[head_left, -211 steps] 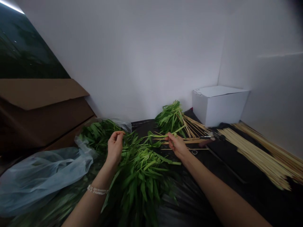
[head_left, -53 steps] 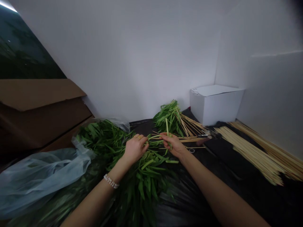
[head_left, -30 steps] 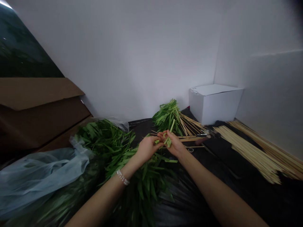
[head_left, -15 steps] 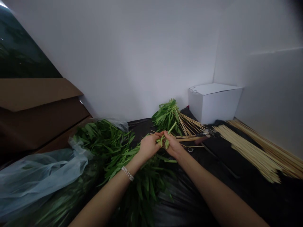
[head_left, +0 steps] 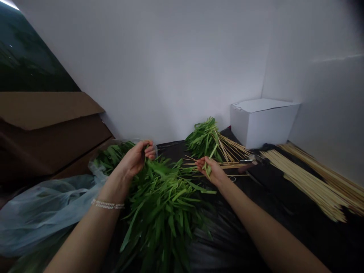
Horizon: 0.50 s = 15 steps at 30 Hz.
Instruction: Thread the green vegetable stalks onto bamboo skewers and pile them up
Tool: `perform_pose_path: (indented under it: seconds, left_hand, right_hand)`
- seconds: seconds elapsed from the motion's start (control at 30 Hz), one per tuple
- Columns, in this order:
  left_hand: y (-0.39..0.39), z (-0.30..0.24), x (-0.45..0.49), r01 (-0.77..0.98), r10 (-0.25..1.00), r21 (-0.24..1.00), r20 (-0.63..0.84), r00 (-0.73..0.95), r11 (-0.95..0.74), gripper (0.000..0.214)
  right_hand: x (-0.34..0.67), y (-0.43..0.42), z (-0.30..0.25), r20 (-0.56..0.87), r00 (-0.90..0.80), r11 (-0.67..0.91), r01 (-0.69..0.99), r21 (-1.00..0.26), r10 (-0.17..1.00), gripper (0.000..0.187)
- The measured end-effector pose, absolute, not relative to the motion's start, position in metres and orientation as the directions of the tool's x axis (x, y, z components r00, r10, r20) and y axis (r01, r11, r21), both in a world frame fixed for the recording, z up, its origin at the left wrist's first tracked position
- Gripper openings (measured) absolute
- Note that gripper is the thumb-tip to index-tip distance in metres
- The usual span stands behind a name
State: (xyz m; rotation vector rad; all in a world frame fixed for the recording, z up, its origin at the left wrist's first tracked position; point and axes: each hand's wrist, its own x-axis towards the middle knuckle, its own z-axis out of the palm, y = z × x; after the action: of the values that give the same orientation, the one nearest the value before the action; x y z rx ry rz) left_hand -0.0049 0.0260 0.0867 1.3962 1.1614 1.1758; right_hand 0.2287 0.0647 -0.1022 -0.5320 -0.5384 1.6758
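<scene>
My left hand (head_left: 139,157), with a beaded bracelet at the wrist, is raised with its fingers closed around a leafy green stalk; leaves hang below it, partly blurred. My right hand (head_left: 213,171), palm up with fingers loosely curled, holds pale green stem pieces (head_left: 209,170). Between and below both hands spreads a large heap of leafy greens (head_left: 170,204), which look like water spinach. Behind my right hand lies a bundle of greens (head_left: 203,140) with thin wooden sticks (head_left: 230,146) running out of it.
A plastic bag (head_left: 51,212) with greens and a cardboard box (head_left: 51,140) are on the left. Pale sticks (head_left: 304,185) lie on the right, near a white box (head_left: 267,123). A small ring (head_left: 232,179) rests on the black sheet (head_left: 222,242).
My hands were together over green stems and are now apart. The left has moved left and up with a leafy stalk; the right has shifted slightly right, keeping stem pieces.
</scene>
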Motion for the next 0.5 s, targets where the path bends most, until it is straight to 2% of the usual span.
perform_pose_path:
  seconds: [0.07, 0.13, 0.23, 0.3, 0.33, 0.4, 0.5]
  left_hand:
    - [0.014, 0.080, -0.002, 0.259, 0.993, 0.963, 0.048, 0.109, -0.075, 0.017]
    - [-0.002, 0.057, 0.007, 0.513, 0.988, 0.849, 0.066, 0.138, -0.128, 0.035]
    - [-0.030, 0.003, 0.027, 0.815, 0.936, 0.473, 0.267, 0.229, -0.335, 0.059]
    - [-0.047, -0.027, 0.037, 0.903, 0.905, 0.210, 0.294, 0.307, -0.374, 0.069]
    - [-0.053, -0.036, 0.041, 0.913, 0.896, 0.114, 0.271, 0.351, -0.392, 0.069]
    - [-0.053, -0.037, 0.045, 0.908, 0.880, 0.000, 0.245, 0.406, -0.419, 0.060]
    - [-0.024, -0.013, 0.050, 0.923, 0.884, -0.046, 0.273, 0.380, -0.383, 0.035]
  right_hand:
    - [0.229, 0.064, -0.103, -0.065, -0.151, -0.159, -0.768, -0.621, 0.986, 0.011]
    - [0.230, 0.064, -0.103, -0.062, -0.151, -0.156, -0.765, -0.625, 0.987, 0.014]
    - [0.232, 0.065, -0.104, -0.050, -0.157, -0.153, -0.760, -0.631, 0.986, 0.019]
    - [0.232, 0.065, -0.104, -0.048, -0.160, -0.154, -0.758, -0.634, 0.986, 0.020]
    - [0.233, 0.065, -0.104, -0.049, -0.160, -0.154, -0.757, -0.635, 0.986, 0.020]
    - [0.234, 0.066, -0.105, -0.054, -0.161, -0.159, -0.755, -0.636, 0.985, 0.019]
    - [0.237, 0.068, -0.106, -0.068, -0.166, -0.171, -0.753, -0.635, 0.984, 0.018]
